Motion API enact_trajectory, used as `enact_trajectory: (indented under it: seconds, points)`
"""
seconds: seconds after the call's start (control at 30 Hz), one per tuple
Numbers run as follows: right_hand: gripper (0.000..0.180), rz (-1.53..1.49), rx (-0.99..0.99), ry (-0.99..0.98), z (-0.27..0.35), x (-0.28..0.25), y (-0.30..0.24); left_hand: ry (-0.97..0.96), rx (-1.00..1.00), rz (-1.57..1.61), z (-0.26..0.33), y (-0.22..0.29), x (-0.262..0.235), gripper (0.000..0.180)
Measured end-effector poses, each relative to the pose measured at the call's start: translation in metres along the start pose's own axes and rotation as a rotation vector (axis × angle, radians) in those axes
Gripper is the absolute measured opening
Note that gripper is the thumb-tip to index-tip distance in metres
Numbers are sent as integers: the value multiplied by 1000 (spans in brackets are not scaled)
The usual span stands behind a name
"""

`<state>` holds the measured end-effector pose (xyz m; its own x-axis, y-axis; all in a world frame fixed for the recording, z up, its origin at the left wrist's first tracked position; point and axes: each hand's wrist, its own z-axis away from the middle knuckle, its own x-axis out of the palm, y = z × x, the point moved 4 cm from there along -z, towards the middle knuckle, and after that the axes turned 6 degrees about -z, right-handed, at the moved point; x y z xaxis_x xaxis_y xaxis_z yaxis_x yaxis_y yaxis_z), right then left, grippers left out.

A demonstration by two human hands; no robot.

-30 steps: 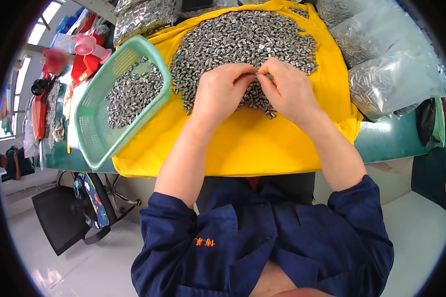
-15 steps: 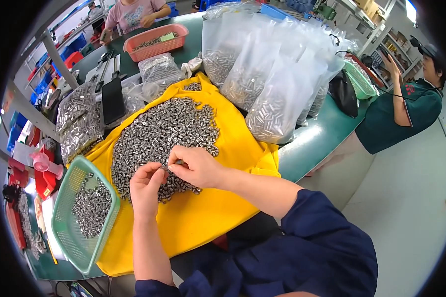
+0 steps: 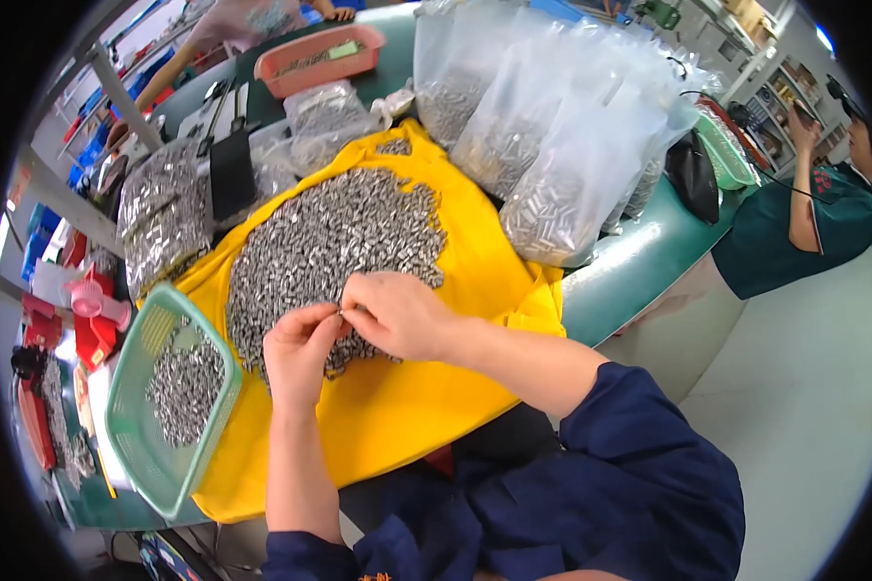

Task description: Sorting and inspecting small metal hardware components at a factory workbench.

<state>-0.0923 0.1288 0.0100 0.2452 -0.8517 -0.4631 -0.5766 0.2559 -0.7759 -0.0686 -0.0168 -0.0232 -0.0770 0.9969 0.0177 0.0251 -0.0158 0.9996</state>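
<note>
Over the near edge of a heap of small silvery metal cylinders (image 3: 329, 232), both of my hands meet fingertip to fingertip. My left hand (image 3: 298, 351) is closed in a pinch, thumb against forefinger. From the right, my right hand (image 3: 399, 312) is pinched too, its fingers touching the left ones. Between the fingertips a tiny glint of one small metal part (image 3: 341, 313) shows; the fingers cover most of it. The heap lies on a yellow cloth (image 3: 407, 412). Left of my left hand stands a green plastic basket (image 3: 126, 455) holding more of these parts.
Tall clear bags (image 3: 543, 218) of metal parts stand at the back right. Flat bags (image 3: 165, 213) and a black phone (image 3: 231, 176) lie back left. Beyond is a pink basket (image 3: 310, 66). One person (image 3: 775, 228) is at the right; another (image 3: 242, 24) is across the table.
The whole view has shifted slightly. My hands stay together at the heap's near edge, fingertips still pinched. The person across the table now stretches an arm out to the left.
</note>
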Motion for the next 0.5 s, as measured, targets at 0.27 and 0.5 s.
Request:
enact_trajectory:
  seconds: [0.27,0.5]
  points:
    - [5,-33,36,41,-4,-12,-5,-100,5,66,-10,10,13,14]
    - [5,-68,27,34,-1,-3,2,-144,-18,150,-6,6,6,16]
